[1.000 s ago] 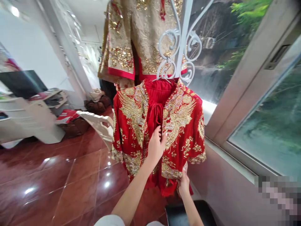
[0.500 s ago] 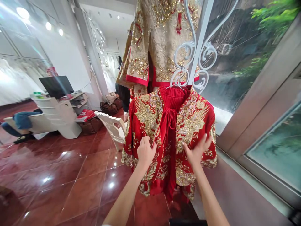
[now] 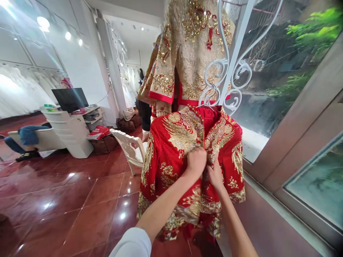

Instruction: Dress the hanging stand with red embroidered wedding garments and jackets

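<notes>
A red jacket (image 3: pixel 168 171) with gold embroidery hangs from a wire hanger (image 3: pixel 210 101) on a white scrolled metal stand (image 3: pixel 235 57). My left hand (image 3: pixel 197 160) is closed on the jacket's left front edge at chest height. Just right of it, my right hand (image 3: pixel 215 173) grips the other front edge, its fingers partly hidden by the cloth. The two edges are close together between my hands. Of the red inner garment, only a piece at the collar (image 3: pixel 210 116) and some cloth below the hem show.
Behind the jacket hangs a cream and gold embroidered garment (image 3: pixel 191 71). A white chair (image 3: pixel 130 146) stands to the left, with a desk and monitor (image 3: pixel 70 100) beyond. A seated person's legs (image 3: pixel 28 137) show at far left. A glass window (image 3: pixel 268 78) is on the right.
My left hand has pulled its front edge to the right. My right hand has gone from spread fingers to gripping the other edge. The jacket front has closed over the red inner garment.
</notes>
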`<state>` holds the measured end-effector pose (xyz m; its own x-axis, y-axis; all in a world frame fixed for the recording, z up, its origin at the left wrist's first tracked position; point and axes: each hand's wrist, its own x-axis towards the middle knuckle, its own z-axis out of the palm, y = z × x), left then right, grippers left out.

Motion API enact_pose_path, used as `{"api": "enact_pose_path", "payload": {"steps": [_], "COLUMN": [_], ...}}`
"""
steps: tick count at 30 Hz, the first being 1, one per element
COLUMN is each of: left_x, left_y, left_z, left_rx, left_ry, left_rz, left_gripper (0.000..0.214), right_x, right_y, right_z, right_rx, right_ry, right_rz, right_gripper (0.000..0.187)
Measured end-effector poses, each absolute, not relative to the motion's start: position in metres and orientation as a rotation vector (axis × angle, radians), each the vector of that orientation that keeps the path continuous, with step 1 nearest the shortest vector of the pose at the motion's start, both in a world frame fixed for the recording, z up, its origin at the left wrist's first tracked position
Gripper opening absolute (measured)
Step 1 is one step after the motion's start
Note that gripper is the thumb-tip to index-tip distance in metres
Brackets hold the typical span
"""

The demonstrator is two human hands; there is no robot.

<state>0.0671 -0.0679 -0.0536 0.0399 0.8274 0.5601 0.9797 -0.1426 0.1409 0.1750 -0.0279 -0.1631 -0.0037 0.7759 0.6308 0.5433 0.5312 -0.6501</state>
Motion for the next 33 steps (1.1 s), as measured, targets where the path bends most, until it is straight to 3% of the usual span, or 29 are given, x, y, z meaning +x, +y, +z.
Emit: {"api": "enact_pose_path", "payload": {"steps": [6, 11, 13, 16, 19, 22, 24, 29, 33], "left_x": [0.049, 0.016, -0.005, -0.033, -0.046, -0.042, -0.037, -0.025, -0.015], "left_y": [-0.047, -0.095, -0.125, -0.166, -0.186, -0.179, -0.168, -0.157, -0.171], "left_z": [-0.087, -0.132, -0.182, -0.266, -0.325, -0.346, -0.348, -0.343, -0.335], "left_rx": [-2.007, -2.057, -2.076, -1.716, -1.225, -0.571, -0.335, 0.041, 0.045], "left_ry": [-1.955, -2.008, -2.278, -3.16, -3.554, -3.336, -2.983, -2.614, -2.556], "left_rz": [-0.719, -1.163, -1.359, -1.823, -2.107, -2.903, -3.312, -3.71, -3.87], "left_gripper": [0.025, 0.027, 0.032, 0.034, 0.026, 0.026, 0.024, 0.01, 0.015], "right_x": [0.166, 0.169, 0.171, 0.177, 0.19, 0.207, 0.217, 0.226, 0.218], "right_y": [-0.041, -0.079, -0.105, -0.137, -0.146, -0.14, -0.138, -0.16, -0.183], "right_z": [-0.15, -0.181, -0.221, -0.294, -0.349, -0.366, -0.364, -0.352, -0.336], "right_rx": [-1.095, -1.188, -1.302, -1.481, -1.288, -1.031, -0.996, -0.959, -1.035], "right_ry": [-1.623, -1.494, -1.291, -0.775, -0.348, -0.218, -0.21, -0.192, -0.323], "right_rz": [0.425, 0.37, 0.343, 0.506, 1.093, 1.366, 1.397, 1.469, 1.588], "right_gripper": [0.087, 0.081, 0.085, 0.102, 0.084, 0.048, 0.039, 0.036, 0.049]}}
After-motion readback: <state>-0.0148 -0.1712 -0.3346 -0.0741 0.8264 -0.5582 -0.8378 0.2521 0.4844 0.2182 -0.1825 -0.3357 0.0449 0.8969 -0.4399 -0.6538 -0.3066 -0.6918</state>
